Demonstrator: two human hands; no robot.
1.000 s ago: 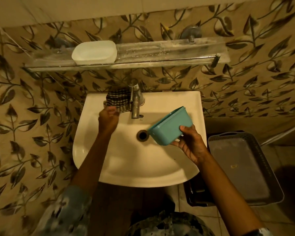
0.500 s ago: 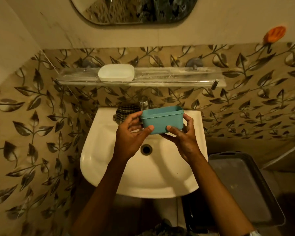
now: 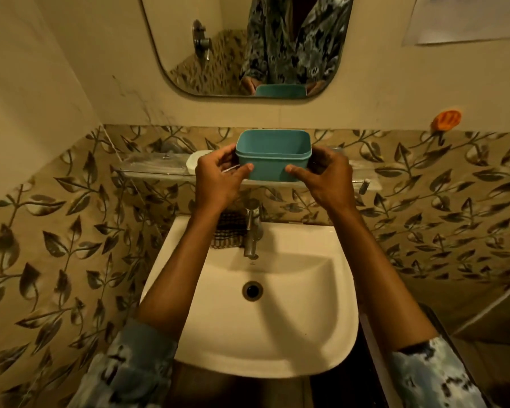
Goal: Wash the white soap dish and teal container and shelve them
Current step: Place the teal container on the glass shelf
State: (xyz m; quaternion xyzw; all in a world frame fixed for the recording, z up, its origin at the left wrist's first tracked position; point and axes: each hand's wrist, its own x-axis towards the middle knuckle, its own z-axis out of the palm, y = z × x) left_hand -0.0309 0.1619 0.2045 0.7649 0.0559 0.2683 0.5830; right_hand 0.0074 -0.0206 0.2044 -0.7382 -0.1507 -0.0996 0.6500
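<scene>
The teal container [image 3: 273,160] is an empty rectangular plastic tub, upright, with its base at the level of the glass shelf [image 3: 147,166]. My left hand [image 3: 218,178] grips its left end and my right hand [image 3: 324,179] grips its right end. The white soap dish [image 3: 193,163] lies on the shelf just left of my left hand, mostly hidden behind it.
A white basin [image 3: 306,319] with a chrome tap [image 3: 252,234] sits below the shelf; a checked cloth [image 3: 226,234] lies beside the tap. A mirror [image 3: 189,39] hangs above. An orange holder [image 3: 445,119] is on the right wall.
The container went from my right hand alone over the basin to both hands, then rose up to shelf height. My view tilted upward.
</scene>
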